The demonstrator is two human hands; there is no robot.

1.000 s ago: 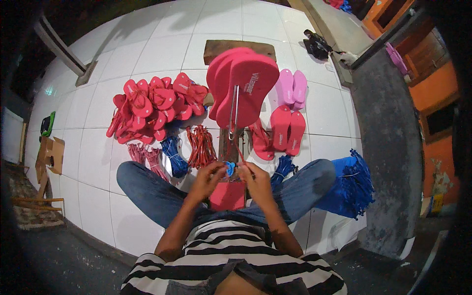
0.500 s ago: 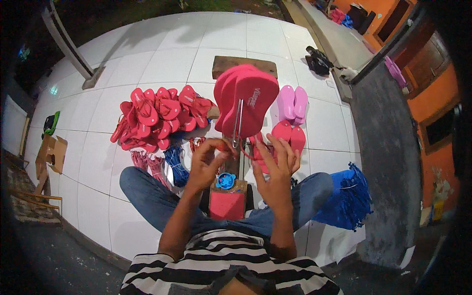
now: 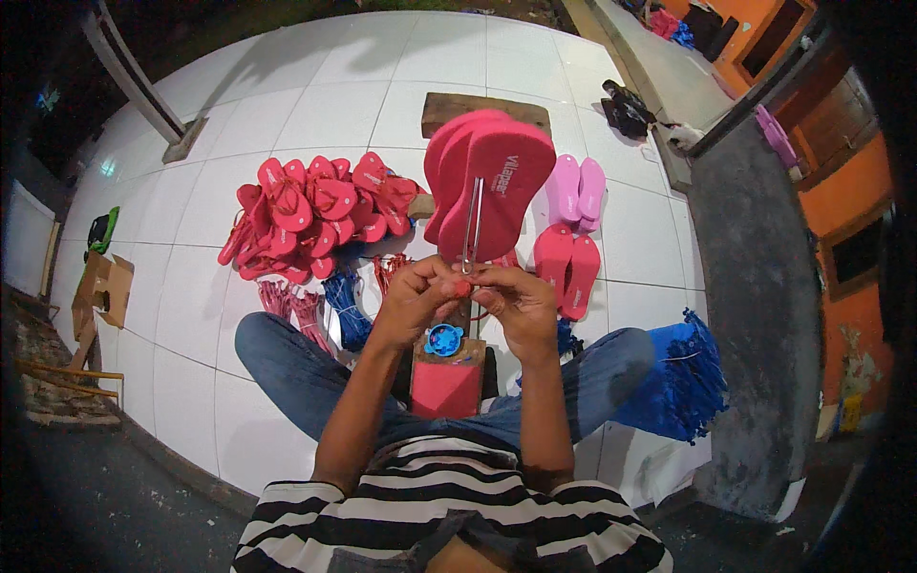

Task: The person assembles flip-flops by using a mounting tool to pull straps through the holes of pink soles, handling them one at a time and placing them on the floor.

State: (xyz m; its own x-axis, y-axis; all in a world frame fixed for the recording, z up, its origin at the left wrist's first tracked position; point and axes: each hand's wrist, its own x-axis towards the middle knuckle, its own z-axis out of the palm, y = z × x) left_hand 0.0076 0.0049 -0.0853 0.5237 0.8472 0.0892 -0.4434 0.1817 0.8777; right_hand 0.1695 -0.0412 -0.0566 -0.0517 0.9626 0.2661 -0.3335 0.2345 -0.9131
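Observation:
In front of me several red flip-flop soles (image 3: 511,181) stand stacked on edge, with a long two-pronged metal rod (image 3: 471,229) sticking out of the front one toward me. At the rod's near end my left hand (image 3: 420,299) pinches a red flip-flop strap (image 3: 462,288). My right hand (image 3: 521,301) grips the same strap from the other side, fingertips close to the rod. Part of the strap hangs below my right hand; the fingers hide the rest. Just under my hands a round blue container (image 3: 444,340) sits on a wooden block with a red pad (image 3: 445,390).
Red flip-flops with straps (image 3: 310,215) lie heaped at left, above bundles of pink straps (image 3: 294,310) and blue straps (image 3: 347,310). At right lie pink soles (image 3: 578,191), two red soles (image 3: 567,272) and a big blue strap bundle (image 3: 683,377). A wooden block (image 3: 485,115) lies behind the stack.
My hands have come together at the rod's near end, the right one moving left and its spread fingers closing on the strap. The whole view has shifted slightly.

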